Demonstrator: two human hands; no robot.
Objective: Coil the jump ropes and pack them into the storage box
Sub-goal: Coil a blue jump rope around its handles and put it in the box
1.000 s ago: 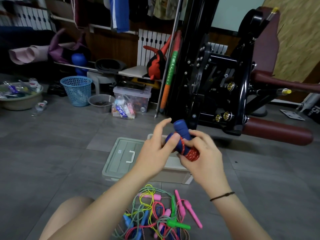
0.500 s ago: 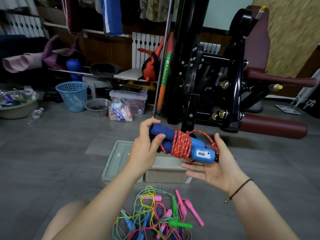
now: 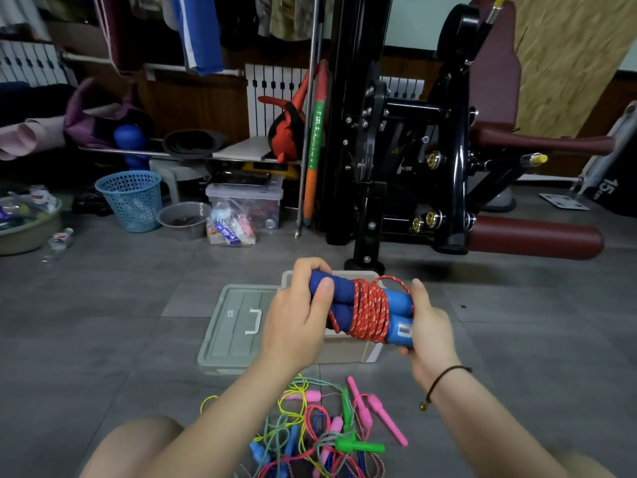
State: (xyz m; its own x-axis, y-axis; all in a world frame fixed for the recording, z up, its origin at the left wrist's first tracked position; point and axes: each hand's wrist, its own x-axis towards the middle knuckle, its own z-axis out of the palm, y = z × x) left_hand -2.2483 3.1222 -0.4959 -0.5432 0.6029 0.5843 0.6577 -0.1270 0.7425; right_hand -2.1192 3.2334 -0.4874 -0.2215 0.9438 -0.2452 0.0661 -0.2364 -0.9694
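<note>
Both my hands hold a coiled jump rope (image 3: 368, 310): two blue handles lying side by side with red cord wound around their middle. My left hand (image 3: 300, 319) grips the dark blue foam ends, and my right hand (image 3: 427, 322) closes on the light blue ends. The bundle hovers over the beige storage box (image 3: 348, 351), whose inside is hidden behind my hands. The box's grey-green lid (image 3: 234, 326) lies flat on the floor to its left. A tangled pile of loose jump ropes (image 3: 320, 432) with pink, green and blue handles lies on the floor between my arms.
A black exercise machine (image 3: 413, 150) with maroon padded rollers stands right behind the box. Farther back left are a blue mesh basket (image 3: 131, 201), a grey bowl (image 3: 182, 219), a clear plastic bin (image 3: 248, 198) and a basin (image 3: 24, 225). My knee (image 3: 134, 446) shows at bottom left.
The bundle turned from upright to lying level. My right hand, open under it half a second ago, now closes on its light blue end. The bundle has come lower, over the box.
</note>
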